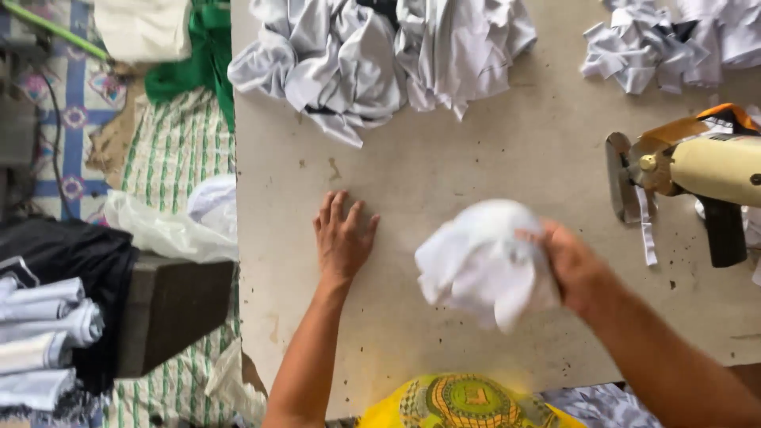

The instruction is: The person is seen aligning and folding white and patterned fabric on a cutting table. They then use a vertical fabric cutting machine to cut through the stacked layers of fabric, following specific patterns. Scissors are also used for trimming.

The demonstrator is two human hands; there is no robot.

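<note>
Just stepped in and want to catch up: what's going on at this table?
A person stands at a pale worktable. Their right hand grips a bunched white cloth just over the tabletop, while the left hand lies flat and empty on the bare surface. A pile of white fabric pieces sits at the far edge, and a handheld electric cutter rests to the right.

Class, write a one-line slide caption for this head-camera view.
Right hand grips a bunched white cloth; left hand lies flat on the beige table.
</note>
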